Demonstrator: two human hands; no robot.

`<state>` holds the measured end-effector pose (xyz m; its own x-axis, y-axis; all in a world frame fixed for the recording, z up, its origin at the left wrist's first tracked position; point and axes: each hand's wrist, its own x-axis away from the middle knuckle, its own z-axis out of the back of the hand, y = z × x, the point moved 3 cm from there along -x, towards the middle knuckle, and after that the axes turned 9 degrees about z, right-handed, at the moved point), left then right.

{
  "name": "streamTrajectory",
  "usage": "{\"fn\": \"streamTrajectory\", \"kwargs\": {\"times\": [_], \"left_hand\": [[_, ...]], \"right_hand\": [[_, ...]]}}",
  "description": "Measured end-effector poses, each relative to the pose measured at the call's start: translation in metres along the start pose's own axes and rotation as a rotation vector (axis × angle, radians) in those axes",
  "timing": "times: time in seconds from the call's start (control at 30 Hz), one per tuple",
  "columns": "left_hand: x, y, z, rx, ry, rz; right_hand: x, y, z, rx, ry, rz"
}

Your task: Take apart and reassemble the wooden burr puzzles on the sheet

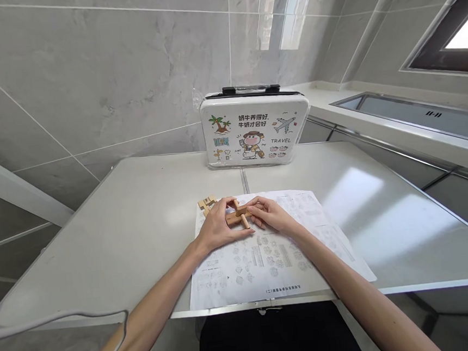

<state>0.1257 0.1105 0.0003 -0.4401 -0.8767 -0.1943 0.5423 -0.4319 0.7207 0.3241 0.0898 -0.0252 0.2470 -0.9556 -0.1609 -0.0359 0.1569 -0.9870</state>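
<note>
A partly joined wooden interlocking puzzle (pixel 233 218) is held over a printed sheet (pixel 236 290). It shows notched blocks crossed by a round light peg. My left hand (pixel 216 229) curves around its left side, with thumb and fingers near the two ends of the peg. At the right end, my right hand (pixel 272 214) pinches the puzzle between thumb and fingers. Loose notched wooden pieces (pixel 207 201) lie just beyond my left hand, partly hidden by it. The sheet carries small diagrams, which appear upside down from here.
A white cartoon-printed carrying case (pixel 257 132) with a black handle stands at the back of the white folding table (pixel 138 205). A grey cable (pixel 62 317) crosses the front left corner. To the right runs a counter with a sink (pixel 417 110).
</note>
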Motion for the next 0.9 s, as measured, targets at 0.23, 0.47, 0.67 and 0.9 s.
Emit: {"fn": "streamTrajectory", "kwargs": {"times": [0.23, 0.47, 0.67, 0.9], "left_hand": [[-0.0005, -0.0006, -0.0001, -0.008, 0.002, -0.009], [0.0006, 0.0013, -0.0008, 0.018, -0.014, -0.013], [0.0017, 0.0049, -0.001, 0.003, -0.031, -0.016], [0.0022, 0.0062, -0.0009, 0.008, -0.015, -0.03]], "right_hand": [[-0.0003, -0.0004, -0.0014, 0.004, 0.017, -0.012], [-0.0009, 0.0021, -0.0015, -0.027, 0.058, 0.01], [-0.0016, 0.0029, -0.0025, -0.058, 0.074, 0.024], [-0.0007, -0.0024, -0.0029, -0.094, 0.067, 0.008]]}}
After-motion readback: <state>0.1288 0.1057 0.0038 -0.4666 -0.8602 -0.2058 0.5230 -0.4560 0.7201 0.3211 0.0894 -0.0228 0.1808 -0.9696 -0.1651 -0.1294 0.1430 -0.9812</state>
